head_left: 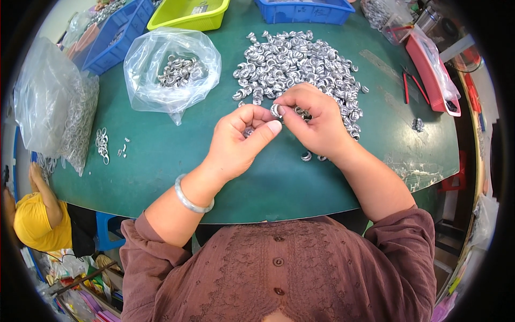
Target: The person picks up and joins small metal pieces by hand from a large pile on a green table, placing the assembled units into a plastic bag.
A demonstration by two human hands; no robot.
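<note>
Between the fingertips of my right hand (314, 119) is a small patterned silver ring (276, 110). My left hand (236, 140) meets it from the other side, its fingers curled and its thumb tip close to the ring. More silver pieces (248, 131) show in the hollow of the left hand, partly covered by the thumb. Some pieces also show under my right palm; I cannot tell whether they are held or lie on the table. A large heap of silver rings (295, 61) spreads just beyond both hands.
On the green table (161, 155) stands an open clear bag (171, 75) with rings inside. A full plastic bag (59, 102), blue crates (303, 12) and a lime basket (188, 16) lie around. Red-handled pliers (413, 88) lie near a pink tray (432, 75). A person in yellow (43, 220) is at left.
</note>
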